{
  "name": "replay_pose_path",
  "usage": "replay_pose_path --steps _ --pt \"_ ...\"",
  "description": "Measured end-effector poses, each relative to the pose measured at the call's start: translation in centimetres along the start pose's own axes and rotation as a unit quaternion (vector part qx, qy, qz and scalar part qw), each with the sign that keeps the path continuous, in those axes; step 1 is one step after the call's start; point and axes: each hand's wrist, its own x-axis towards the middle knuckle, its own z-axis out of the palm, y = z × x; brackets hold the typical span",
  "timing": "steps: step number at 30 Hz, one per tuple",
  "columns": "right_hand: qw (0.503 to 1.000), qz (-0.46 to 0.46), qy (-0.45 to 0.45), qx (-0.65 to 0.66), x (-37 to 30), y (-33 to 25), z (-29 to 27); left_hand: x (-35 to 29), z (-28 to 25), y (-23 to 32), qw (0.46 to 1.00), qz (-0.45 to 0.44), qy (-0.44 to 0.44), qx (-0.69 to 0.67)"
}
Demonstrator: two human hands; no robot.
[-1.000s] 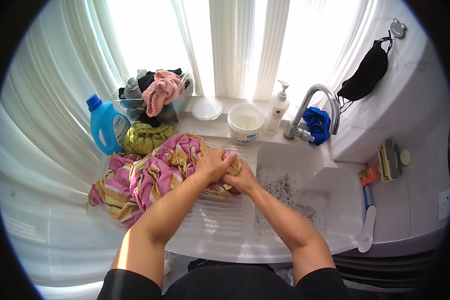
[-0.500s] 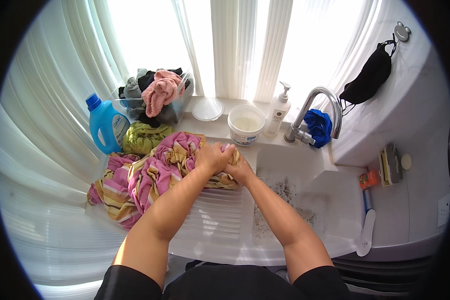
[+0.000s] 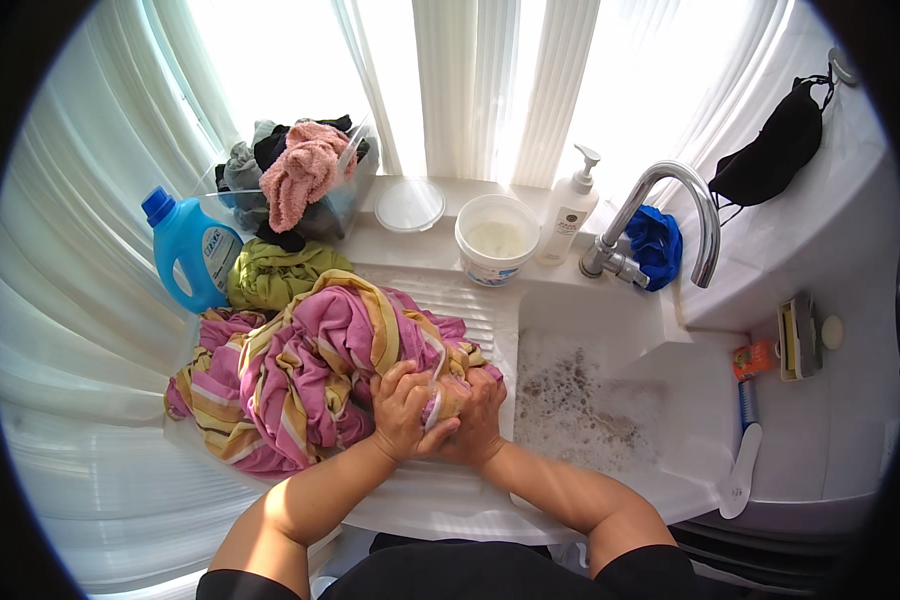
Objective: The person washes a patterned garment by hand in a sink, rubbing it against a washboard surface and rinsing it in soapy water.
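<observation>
A large pink, yellow and white striped cloth (image 3: pixel 315 350) lies bunched over the ribbed washboard (image 3: pixel 470 308) on the left of the white sink. My left hand (image 3: pixel 400 408) is closed around a fold at its right end. Beside it, nearly touching, my right hand (image 3: pixel 479 420) grips the same end, and a small bulge of fabric shows between the two. The fingertips of my right hand are partly hidden by the cloth. Behind the striped heap rests a crumpled green cloth (image 3: pixel 280 272).
The sink basin (image 3: pixel 682 400) holds specks and suds beneath a curved faucet (image 3: pixel 708 215). Along the back stand a blue detergent bottle (image 3: pixel 185 245), a clear bin (image 3: pixel 355 195) of clothes, a white tub (image 3: pixel 492 272) and a pump bottle (image 3: pixel 567 215). A brush (image 3: pixel 740 470) lies at the right rim.
Both hands have come nearer to me, drawing the cloth's right end along the washboard. The heap has shifted and spread forward, and the head view has moved slightly.
</observation>
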Motion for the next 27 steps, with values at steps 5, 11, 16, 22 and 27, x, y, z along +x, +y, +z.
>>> replay_pose_path --steps 5,11,16,22,27 --pt "0.999 -0.002 -0.034 0.037 1.1 2.5 0.1 3.8 0.7 -0.3 0.999 -0.036 -0.027 -0.018" --pt "0.994 0.032 -0.069 0.081 2.3 3.2 0.0 5.8 1.2 0.1 0.998 -0.026 -0.052 0.005" --pt "0.975 0.116 -0.102 0.157 4.0 5.7 0.1 8.6 3.1 0.1 0.990 -0.069 -0.090 0.084" --pt "0.929 0.288 -0.132 0.194 7.1 4.2 -0.6 10.6 4.3 -1.2 0.971 -0.151 -0.149 0.113" --pt "0.951 0.237 -0.197 0.032 4.8 -1.8 -4.8 7.2 -0.2 1.4 0.986 -0.086 -0.130 0.060"
